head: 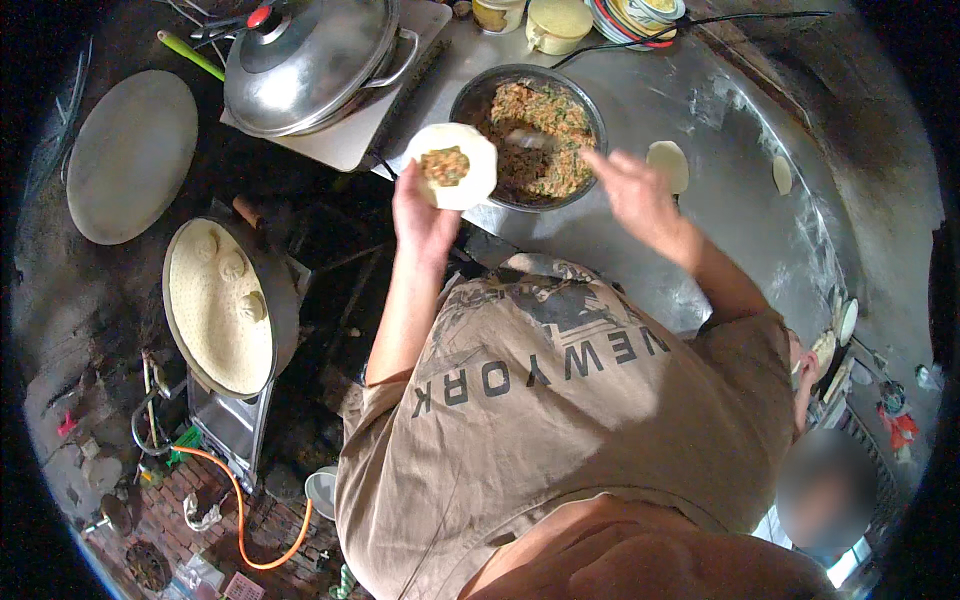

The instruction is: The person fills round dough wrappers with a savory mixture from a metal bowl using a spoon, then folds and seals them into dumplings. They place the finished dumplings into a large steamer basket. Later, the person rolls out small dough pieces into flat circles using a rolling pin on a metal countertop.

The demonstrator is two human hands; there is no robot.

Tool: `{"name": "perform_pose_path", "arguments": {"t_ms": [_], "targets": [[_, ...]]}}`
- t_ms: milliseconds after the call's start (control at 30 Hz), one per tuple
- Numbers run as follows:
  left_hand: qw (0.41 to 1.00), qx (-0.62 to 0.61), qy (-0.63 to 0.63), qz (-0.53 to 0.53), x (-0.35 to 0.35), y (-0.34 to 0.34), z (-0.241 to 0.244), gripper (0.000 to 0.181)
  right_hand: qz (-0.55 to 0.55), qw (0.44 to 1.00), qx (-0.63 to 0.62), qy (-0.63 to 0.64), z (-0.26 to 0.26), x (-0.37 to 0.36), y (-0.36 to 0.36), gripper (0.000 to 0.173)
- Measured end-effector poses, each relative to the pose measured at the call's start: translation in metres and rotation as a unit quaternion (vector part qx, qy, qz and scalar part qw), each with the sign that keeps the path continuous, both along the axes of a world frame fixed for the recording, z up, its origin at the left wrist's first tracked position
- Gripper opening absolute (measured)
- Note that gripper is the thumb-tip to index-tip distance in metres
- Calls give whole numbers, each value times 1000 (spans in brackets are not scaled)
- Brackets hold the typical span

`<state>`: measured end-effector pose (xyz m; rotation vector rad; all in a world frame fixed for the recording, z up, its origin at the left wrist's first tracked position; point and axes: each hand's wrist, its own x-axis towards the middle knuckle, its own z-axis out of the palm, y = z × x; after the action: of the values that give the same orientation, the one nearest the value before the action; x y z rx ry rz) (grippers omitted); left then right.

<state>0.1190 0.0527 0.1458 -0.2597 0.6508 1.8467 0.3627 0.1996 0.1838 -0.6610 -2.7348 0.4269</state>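
Note:
My left hand (424, 217) holds up a round dough wrapper (480, 161) with a heap of chopped filling (445, 166) at its middle, just left of a dark metal bowl. My right hand (634, 187) is over the right rim of that bowl (596, 124), forefinger stretched towards it; whether it touches anything is unclear. Chopped filling (544, 101) lies in the bowl with a blurred, shiny utensil (527, 139) in it. Two more dough rounds lie on the metal worktop, a larger one (667, 166) beside my right hand and a smaller-looking one (782, 175) farther right.
A lidded metal pan (307, 75) stands at upper left. Below it, a steamer (217, 330) holds several shaped buns (232, 264). A round lid (131, 157) lies at far left. Cups and stacked plates (637, 22) stand behind the bowl, with a black cable near them. Another person (825, 487) is at lower right.

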Motion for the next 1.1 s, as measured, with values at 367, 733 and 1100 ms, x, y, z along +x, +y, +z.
{"name": "perform_pose_path", "arguments": {"t_ms": [367, 733, 1100], "targets": [[998, 18, -62, -21, 11, -27, -2, 43, 299, 815, 181, -462, 25, -57, 66, 11], [998, -11, -48, 39, 10, -54, -4, 42, 284, 874, 23, -393, 24, -37, 53, 11], [999, -27, 11, -27, 14, -33, -7, 46, 35, 928, -370, -15, 24, -17, 24, 24]]}}
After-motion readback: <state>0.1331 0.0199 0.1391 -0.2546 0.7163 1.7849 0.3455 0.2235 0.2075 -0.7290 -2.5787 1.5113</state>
